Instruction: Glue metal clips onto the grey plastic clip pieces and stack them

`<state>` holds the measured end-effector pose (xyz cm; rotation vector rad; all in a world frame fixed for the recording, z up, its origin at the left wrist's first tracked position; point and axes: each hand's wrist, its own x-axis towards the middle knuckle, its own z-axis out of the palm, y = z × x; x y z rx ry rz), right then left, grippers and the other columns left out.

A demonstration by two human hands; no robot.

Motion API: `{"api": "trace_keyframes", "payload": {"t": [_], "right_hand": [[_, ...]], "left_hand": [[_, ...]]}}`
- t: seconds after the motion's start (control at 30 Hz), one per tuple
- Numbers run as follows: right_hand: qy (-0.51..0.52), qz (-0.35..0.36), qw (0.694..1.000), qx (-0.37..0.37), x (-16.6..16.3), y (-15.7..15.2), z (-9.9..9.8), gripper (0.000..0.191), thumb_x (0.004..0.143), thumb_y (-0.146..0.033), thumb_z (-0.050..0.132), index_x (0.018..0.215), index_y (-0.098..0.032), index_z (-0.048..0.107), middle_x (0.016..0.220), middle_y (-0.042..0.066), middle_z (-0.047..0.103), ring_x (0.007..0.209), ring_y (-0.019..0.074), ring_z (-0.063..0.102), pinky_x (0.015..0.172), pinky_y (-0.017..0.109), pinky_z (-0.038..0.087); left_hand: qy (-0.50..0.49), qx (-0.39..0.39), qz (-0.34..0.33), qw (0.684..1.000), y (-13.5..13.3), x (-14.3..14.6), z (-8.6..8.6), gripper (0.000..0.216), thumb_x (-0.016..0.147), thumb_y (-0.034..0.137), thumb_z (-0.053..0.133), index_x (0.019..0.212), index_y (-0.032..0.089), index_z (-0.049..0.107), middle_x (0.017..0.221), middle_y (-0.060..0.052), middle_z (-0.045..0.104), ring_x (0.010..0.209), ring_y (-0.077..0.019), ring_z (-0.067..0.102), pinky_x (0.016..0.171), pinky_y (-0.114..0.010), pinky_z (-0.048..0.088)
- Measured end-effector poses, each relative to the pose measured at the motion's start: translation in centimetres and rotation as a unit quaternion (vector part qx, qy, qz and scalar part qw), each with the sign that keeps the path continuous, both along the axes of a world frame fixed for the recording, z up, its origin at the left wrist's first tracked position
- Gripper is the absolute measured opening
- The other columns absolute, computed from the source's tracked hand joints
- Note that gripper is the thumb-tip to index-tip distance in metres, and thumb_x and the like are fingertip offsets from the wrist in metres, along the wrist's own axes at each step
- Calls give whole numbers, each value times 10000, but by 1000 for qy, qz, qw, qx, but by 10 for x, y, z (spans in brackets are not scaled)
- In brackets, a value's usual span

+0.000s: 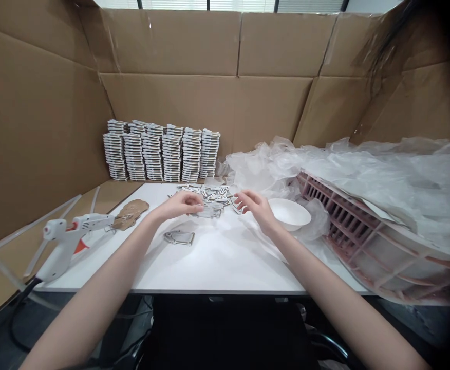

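Observation:
My left hand [181,204] reaches over a loose pile of small grey-white cut-out pieces [211,198] on the white table [217,262], its fingertips touching a piece at the pile's near edge. My right hand [256,206] hovers at the pile's right side with fingers spread, holding nothing I can make out. One assembled small piece [179,237] lies apart, nearer to me, below my left hand.
Rows of stacked pieces [162,151] stand at the back. A white glue gun [69,240] lies at the left edge beside a brown cardboard scrap [131,212]. A white bowl [289,213], crumpled plastic sheet [363,169] and a pink slatted model [363,241] fill the right. Cardboard walls surround the table.

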<state>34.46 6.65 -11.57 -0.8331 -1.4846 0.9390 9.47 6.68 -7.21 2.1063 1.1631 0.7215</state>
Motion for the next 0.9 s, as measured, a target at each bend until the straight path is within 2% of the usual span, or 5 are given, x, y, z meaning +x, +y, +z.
{"api": "trace_keyframes", "payload": {"t": [0.23, 0.43, 0.57, 0.67, 0.9], "right_hand": [[-13, -39, 999, -4, 6, 4, -1, 304, 722, -480, 617, 757, -179, 652, 767, 32, 646, 625, 128, 547, 540, 242, 423], [-59, -114, 989, 67, 19, 7, 7, 294, 754, -471, 591, 769, -184, 653, 785, 43, 672, 657, 152, 574, 563, 257, 434], [-131, -269, 947, 116, 52, 11, 15, 242, 769, -398, 564, 750, -176, 659, 782, 57, 696, 641, 167, 592, 611, 284, 442], [-233, -333, 911, 70, 81, 15, 12, 140, 734, -297, 594, 725, -189, 683, 755, 51, 710, 634, 176, 612, 637, 297, 430], [-388, -250, 886, -34, 108, 24, -7, 41, 599, -241, 738, 609, -232, 699, 614, 17, 686, 552, 151, 596, 529, 265, 390]], "left_hand": [[131, -162, 12, 978, 7, -40, 5, 274, 600, 428, 766, 737, 196, 720, 679, -22, 609, 663, -175, 571, 524, -215, 463], [160, -109, 10, 981, 13, -45, 1, 258, 576, 413, 774, 725, 205, 741, 633, -11, 630, 583, -150, 536, 494, -209, 392], [191, -92, -7, 977, 16, -46, 0, 257, 618, 423, 744, 756, 206, 733, 662, -12, 657, 552, -137, 523, 495, -220, 359], [204, -83, -19, 975, 18, -47, -2, 235, 644, 407, 726, 765, 205, 723, 695, -19, 669, 562, -141, 533, 520, -231, 371], [195, -108, -40, 974, 16, -49, 2, 240, 611, 412, 745, 735, 208, 717, 699, -16, 658, 593, -160, 553, 540, -240, 396]]}}
